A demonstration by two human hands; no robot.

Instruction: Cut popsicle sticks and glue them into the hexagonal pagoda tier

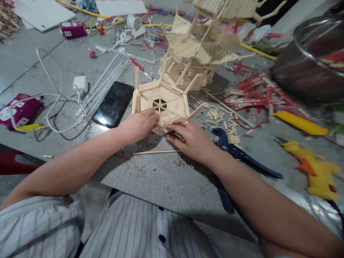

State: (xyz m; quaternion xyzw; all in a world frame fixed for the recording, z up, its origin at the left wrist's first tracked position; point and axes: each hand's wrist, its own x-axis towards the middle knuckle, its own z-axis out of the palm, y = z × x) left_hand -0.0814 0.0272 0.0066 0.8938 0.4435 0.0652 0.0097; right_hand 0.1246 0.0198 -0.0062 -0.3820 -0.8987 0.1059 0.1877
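Observation:
A six-sided frame of wooden sticks sits on the table, with upright posts at some corners and a spoked opening in its floor. My left hand is closed at its near left side, fingertips bent over the rim; what they pinch is hidden. Against the near right edge my right hand presses thumb and fingers around the stick wall. A single loose stick lies on the table in front of the frame. Behind it stands a taller pagoda-like model of the same sticks.
Left of the frame lie a black phone and a white charger with looped cable. To the right are blue-handled cutters, a yellow glue gun, scattered stick offcuts, and a large clear container.

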